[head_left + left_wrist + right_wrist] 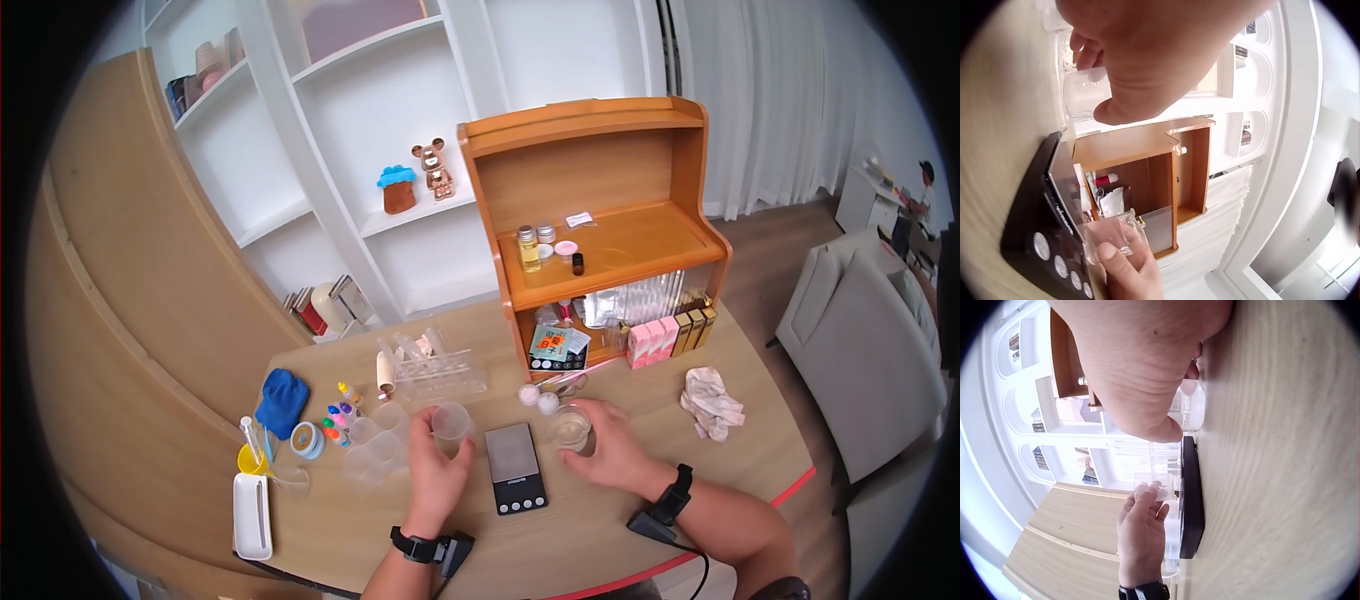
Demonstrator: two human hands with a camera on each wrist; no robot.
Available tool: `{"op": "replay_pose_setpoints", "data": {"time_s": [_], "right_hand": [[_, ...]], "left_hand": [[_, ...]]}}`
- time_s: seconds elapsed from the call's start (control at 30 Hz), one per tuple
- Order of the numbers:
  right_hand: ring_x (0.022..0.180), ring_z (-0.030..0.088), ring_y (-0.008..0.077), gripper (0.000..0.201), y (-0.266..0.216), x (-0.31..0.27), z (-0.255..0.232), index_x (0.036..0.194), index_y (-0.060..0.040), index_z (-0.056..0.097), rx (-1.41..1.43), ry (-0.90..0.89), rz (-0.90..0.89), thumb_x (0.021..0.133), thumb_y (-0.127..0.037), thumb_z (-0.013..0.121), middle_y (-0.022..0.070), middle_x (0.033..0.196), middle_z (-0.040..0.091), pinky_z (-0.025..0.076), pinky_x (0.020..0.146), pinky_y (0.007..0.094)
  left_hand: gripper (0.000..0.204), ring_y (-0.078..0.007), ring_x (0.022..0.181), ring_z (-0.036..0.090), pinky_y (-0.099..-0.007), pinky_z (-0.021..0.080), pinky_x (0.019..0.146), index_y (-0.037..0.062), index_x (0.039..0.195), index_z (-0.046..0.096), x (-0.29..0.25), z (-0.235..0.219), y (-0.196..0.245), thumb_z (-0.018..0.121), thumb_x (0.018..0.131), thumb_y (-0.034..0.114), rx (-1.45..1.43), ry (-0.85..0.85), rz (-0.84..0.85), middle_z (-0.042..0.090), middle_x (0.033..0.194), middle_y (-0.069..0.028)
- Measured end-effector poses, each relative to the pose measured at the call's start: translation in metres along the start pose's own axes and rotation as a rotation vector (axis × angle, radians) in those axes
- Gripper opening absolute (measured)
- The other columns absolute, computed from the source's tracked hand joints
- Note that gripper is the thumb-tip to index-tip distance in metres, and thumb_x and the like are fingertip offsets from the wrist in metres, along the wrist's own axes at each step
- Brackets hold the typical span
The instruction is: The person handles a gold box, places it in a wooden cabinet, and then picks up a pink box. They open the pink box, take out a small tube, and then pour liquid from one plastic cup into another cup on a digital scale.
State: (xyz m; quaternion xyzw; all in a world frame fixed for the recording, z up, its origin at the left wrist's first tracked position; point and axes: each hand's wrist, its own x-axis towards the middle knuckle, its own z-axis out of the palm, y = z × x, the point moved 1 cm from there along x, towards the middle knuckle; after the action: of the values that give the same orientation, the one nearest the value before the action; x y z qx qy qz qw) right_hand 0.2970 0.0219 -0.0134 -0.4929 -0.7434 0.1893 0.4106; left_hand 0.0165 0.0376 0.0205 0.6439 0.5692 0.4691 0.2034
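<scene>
My left hand [437, 476] grips a clear plastic cup [452, 421], thumb on one side and fingers on the other. In my right hand [618, 452] is a small clear beaker [570, 430], held by its side; printed volume marks show on its wall [1194, 407] in the right wrist view. Between the hands lies a black digital scale [520, 490] with a bare grey plate and round buttons along its near edge. The left wrist view shows the beaker [1113, 232] close beside the scale. Several more clear cups [372, 452] stand left of my left hand.
Small coloured dropper bottles [342, 412], a blue cloth [283, 402] and a white tray [252, 515] lie on the left. Behind are a clear tube rack [440, 375] and a wooden shelf [600, 225] with jars and boxes. Crumpled tissue [711, 403] lies on the right.
</scene>
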Motion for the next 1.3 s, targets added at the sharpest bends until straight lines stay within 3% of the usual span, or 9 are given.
{"op": "replay_pose_setpoints", "data": {"time_s": [0.2, 0.37, 0.6, 0.67, 0.9, 0.97, 1.0, 1.07, 1.3], "right_hand": [[0.127, 0.062, 0.0425, 0.071, 0.007, -0.001, -0.001, 0.143, -0.0023, 0.054, -0.064, 0.038, 0.031, 0.084, -0.025, 0.087, 0.0221, 0.133, 0.066, 0.047, 0.111, 0.0511], [0.126, 0.062, 0.0421, 0.073, 0.008, 0.000, 0.000, 0.143, -0.0002, 0.052, -0.037, 0.063, 0.099, 0.083, -0.022, 0.088, 0.0229, 0.133, 0.065, 0.047, 0.112, 0.0505], [0.126, 0.062, 0.0410, 0.081, 0.016, 0.002, 0.000, 0.147, -0.0001, 0.049, -0.055, 0.056, 0.057, 0.081, -0.021, 0.090, 0.0221, 0.135, 0.064, 0.048, 0.111, 0.0493], [0.131, 0.060, 0.0316, 0.083, 0.011, 0.002, -0.001, 0.152, 0.0000, 0.043, -0.066, 0.040, 0.083, 0.084, -0.017, 0.089, 0.0182, 0.138, 0.061, 0.048, 0.114, 0.0431], [0.135, 0.058, 0.0303, 0.086, 0.011, 0.000, -0.002, 0.154, 0.0003, 0.040, -0.073, 0.016, 0.193, 0.085, -0.016, 0.089, 0.0182, 0.141, 0.060, 0.045, 0.117, 0.0421], [0.139, 0.056, 0.0296, 0.087, 0.015, 0.000, -0.002, 0.157, 0.0003, 0.037, 0.079, 0.006, 0.173, 0.086, -0.013, 0.086, 0.0185, 0.144, 0.059, 0.042, 0.120, 0.0413], [0.139, 0.056, 0.0296, 0.087, 0.016, -0.001, 0.000, 0.157, 0.0003, 0.037, 0.084, 0.012, 0.181, 0.086, -0.013, 0.086, 0.0185, 0.144, 0.059, 0.042, 0.120, 0.0413], [0.132, 0.060, 0.0392, 0.085, 0.018, -0.002, 0.002, 0.153, 0.0024, 0.044, 0.107, 0.092, 0.137, 0.081, -0.016, 0.086, 0.0225, 0.137, 0.062, 0.046, 0.115, 0.0475], [0.134, 0.058, 0.0402, 0.090, 0.015, -0.002, -0.002, 0.156, 0.0020, 0.041, -0.006, 0.066, 0.122, 0.082, -0.019, 0.086, 0.0225, 0.138, 0.062, 0.044, 0.116, 0.0491]], "left_hand": [[0.070, -0.0428, 0.128, 0.063, -0.0469, 0.051, 0.109, -0.0046, 0.146, 0.048, -0.005, 0.016, -0.043, 0.081, 0.086, 0.005, 0.051, 0.024, 0.001, 0.065, 0.134, -0.0274], [0.079, -0.0440, 0.130, 0.062, -0.0473, 0.051, 0.111, -0.0057, 0.153, 0.042, -0.010, 0.021, -0.047, 0.081, 0.085, 0.004, -0.008, 0.062, -0.009, 0.061, 0.140, -0.0288], [0.084, -0.0477, 0.132, 0.059, -0.0497, 0.050, 0.112, -0.0078, 0.155, 0.039, -0.011, 0.019, -0.041, 0.082, 0.084, 0.004, 0.034, 0.089, 0.031, 0.059, 0.142, -0.0313], [0.084, -0.0482, 0.133, 0.058, -0.0504, 0.049, 0.112, -0.0077, 0.155, 0.039, -0.011, 0.017, -0.040, 0.082, 0.083, 0.005, 0.014, 0.069, 0.009, 0.059, 0.142, -0.0317], [0.083, -0.0482, 0.134, 0.057, -0.0525, 0.046, 0.114, -0.0060, 0.154, 0.041, -0.013, 0.017, -0.042, 0.083, 0.084, 0.008, 0.040, 0.047, -0.007, 0.059, 0.143, -0.0312], [0.083, -0.0478, 0.134, 0.057, -0.0521, 0.046, 0.114, -0.0056, 0.155, 0.042, -0.012, 0.018, -0.044, 0.083, 0.084, 0.008, 0.051, 0.042, 0.000, 0.059, 0.143, -0.0310], [0.083, -0.0475, 0.134, 0.057, -0.0518, 0.046, 0.115, -0.0053, 0.155, 0.042, -0.012, 0.018, -0.045, 0.083, 0.085, 0.008, 0.060, 0.040, 0.008, 0.059, 0.144, -0.0307], [0.083, -0.0469, 0.135, 0.057, -0.0511, 0.045, 0.115, -0.0054, 0.155, 0.042, -0.013, 0.018, -0.045, 0.083, 0.085, 0.007, 0.040, 0.036, -0.008, 0.059, 0.144, -0.0303], [0.082, -0.0445, 0.136, 0.056, -0.0488, 0.045, 0.118, -0.0071, 0.155, 0.041, -0.014, 0.019, -0.047, 0.083, 0.085, 0.006, 0.075, 0.057, 0.008, 0.058, 0.146, -0.0287]]}}
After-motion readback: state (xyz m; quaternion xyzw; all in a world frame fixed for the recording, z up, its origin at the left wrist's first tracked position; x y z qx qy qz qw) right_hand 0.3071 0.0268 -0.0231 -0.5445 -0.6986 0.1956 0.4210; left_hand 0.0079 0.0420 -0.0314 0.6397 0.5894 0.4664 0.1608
